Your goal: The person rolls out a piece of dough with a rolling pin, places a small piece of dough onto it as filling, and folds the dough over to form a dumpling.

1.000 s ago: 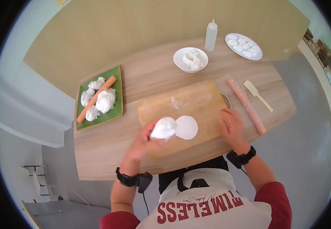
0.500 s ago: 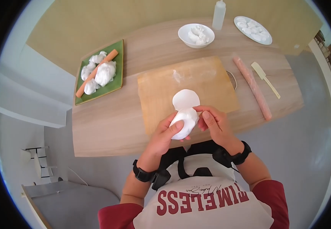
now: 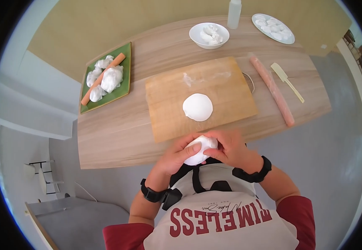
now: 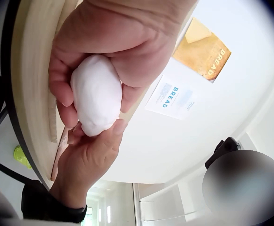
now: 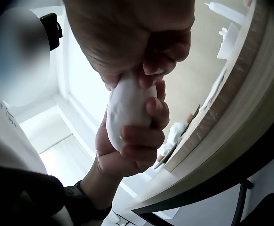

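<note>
A plump white dumpling (image 3: 201, 151) of smooth, soft dough is held between both hands, in front of the table's near edge. My left hand (image 3: 176, 157) cradles it, thumb on top and fingers curled around its side and underneath. At the other end, my right hand (image 3: 232, 149) pinches the dough edge between thumb and fingers. In the left wrist view, the dumpling (image 4: 97, 94) looks oval with a lumpy end at the right fingertips. The right wrist view shows left fingers wrapped round the dumpling (image 5: 126, 110). A flat round white wrapper (image 3: 197, 107) lies on the wooden board (image 3: 164, 96).
A green tray (image 3: 126, 66) at left carries white lumps and an orange rolling pin (image 3: 104, 78). Behind the board stand a white bowl (image 3: 194, 36), a squeeze bottle (image 3: 234, 16) and a plate (image 3: 290, 40) of dumplings. A plastic-wrapped pink roll (image 3: 271, 90) and spatula (image 3: 287, 82) lie at right.
My left hand has brought the dumpling from over the board toward my body. The right hand has left the board's right side and now pinches the dumpling's edge.
</note>
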Available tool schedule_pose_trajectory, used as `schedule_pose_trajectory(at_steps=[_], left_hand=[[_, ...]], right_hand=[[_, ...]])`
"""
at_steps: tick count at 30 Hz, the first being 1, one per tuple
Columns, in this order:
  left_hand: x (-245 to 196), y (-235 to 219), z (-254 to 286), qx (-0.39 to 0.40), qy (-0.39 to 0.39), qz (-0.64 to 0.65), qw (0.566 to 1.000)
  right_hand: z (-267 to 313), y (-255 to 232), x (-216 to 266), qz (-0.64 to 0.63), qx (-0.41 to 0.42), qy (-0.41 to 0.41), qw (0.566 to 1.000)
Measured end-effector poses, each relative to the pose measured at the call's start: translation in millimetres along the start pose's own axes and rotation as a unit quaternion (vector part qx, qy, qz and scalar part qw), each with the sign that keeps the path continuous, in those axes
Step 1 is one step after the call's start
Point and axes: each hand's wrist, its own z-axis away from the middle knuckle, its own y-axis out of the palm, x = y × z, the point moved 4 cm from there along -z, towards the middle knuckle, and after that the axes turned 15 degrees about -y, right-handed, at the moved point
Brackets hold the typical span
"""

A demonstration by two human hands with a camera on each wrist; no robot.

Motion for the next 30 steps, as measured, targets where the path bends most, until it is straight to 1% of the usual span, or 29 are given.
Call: schedule_pose_trajectory(at_steps=[2,3,4,5,6,8,9,10,11,12,13,14,15,17,18,20,21,23,24,25,26,27,28,29,30], left_hand=[[10,-2,0,0.016,-0.042,0.020,0.999],[11,-3,-3,0.015,-0.042,0.018,0.999],[13,-3,-6,0.006,-0.040,0.021,0.999],[16,-3,-7,-0.002,-0.040,0.025,0.999],[16,-2,-9,0.000,-0.043,0.025,0.999],[14,-3,-11,-0.028,-0.003,0.009,1.000],[14,-3,-12,-0.027,-0.004,0.011,1.000],[14,-3,-12,-0.014,-0.022,0.027,0.999],[13,-3,-12,-0.001,-0.039,0.043,0.998],[11,-3,-10,-0.001,-0.037,0.044,0.998],[9,-2,-9,0.024,-0.050,0.055,0.997],[9,-1,-8,0.050,-0.063,0.067,0.995],[10,-4,-9,0.052,-0.062,0.068,0.994],[18,-8,-9,0.086,-0.099,0.103,0.986],[19,-9,-8,0.085,-0.099,0.105,0.986],[15,-4,-8,0.100,-0.097,0.112,0.984],[15,0,-7,0.100,-0.096,0.113,0.984],[12,1,-7,-0.018,-0.038,0.046,0.998],[15,1,-8,-0.015,-0.036,0.045,0.998],[10,-2,-8,-0.084,0.077,-0.098,0.989],[4,-1,-5,-0.151,0.188,-0.235,0.942],[4,-2,-4,-0.149,0.189,-0.234,0.942],[1,-4,-2,-0.167,0.197,-0.249,0.933],[-2,-6,1,-0.186,0.205,-0.264,0.924],[-6,-8,3,-0.183,0.206,-0.266,0.924]], right_hand=[[5,3,-1,0.090,-0.035,-0.079,0.992],[8,5,0,0.090,-0.036,-0.081,0.992],[14,8,-7,-0.003,-0.064,0.014,0.998],[21,11,-13,-0.096,-0.091,0.110,0.985],[22,11,-15,-0.096,-0.093,0.113,0.985],[27,14,-24,-0.223,-0.118,0.194,0.948],[27,10,-21,-0.222,-0.118,0.196,0.948],[22,1,-11,-0.140,-0.070,0.148,0.977],[16,-3,-5,-0.056,-0.020,0.098,0.993],[11,-6,-8,-0.055,-0.018,0.097,0.994],[2,-9,-3,0.033,0.006,-0.012,0.999],[-3,-10,3,0.122,0.031,-0.119,0.985],[-2,-10,5,0.123,0.032,-0.119,0.985],[0,-6,9,0.139,0.063,-0.119,0.981],[1,-3,9,0.137,0.064,-0.118,0.981],[3,0,5,0.127,-0.011,-0.134,0.983],[5,4,3,0.127,-0.010,-0.134,0.983],[11,6,-6,0.095,-0.078,-0.062,0.991],[11,11,-5,0.098,-0.078,-0.063,0.990],[12,14,-10,0.054,-0.121,0.015,0.991],[15,14,-15,0.009,-0.163,0.092,0.982],[14,11,-13,0.011,-0.163,0.093,0.982],[12,11,-15,-0.067,-0.133,0.168,0.974],[11,12,-17,-0.143,-0.102,0.240,0.955],[7,7,-14,-0.141,-0.105,0.240,0.955]])
